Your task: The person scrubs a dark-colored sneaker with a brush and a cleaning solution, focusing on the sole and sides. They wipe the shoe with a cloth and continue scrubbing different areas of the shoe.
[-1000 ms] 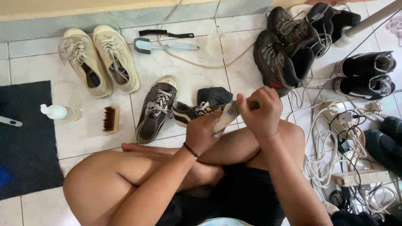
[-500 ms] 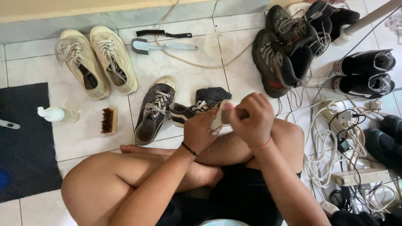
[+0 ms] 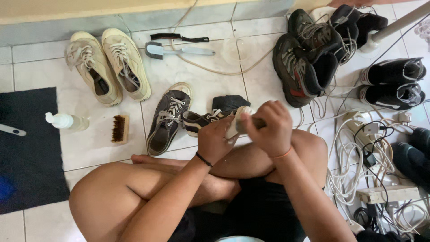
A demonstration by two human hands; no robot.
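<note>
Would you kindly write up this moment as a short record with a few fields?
setting: tiled floor, person seated cross-legged
left hand: left hand steadies a dark sneaker by its toe
right hand: right hand grips a brush handle against that toe
beside it: matching sneaker
left side: cream sneakers, wooden brush, spray bottle, black mat
right side: hiking boots, white cables

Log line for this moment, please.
left hand: holds dark sneaker | right hand: grips brush on its toe | loose: wooden brush, spray bottle
</note>
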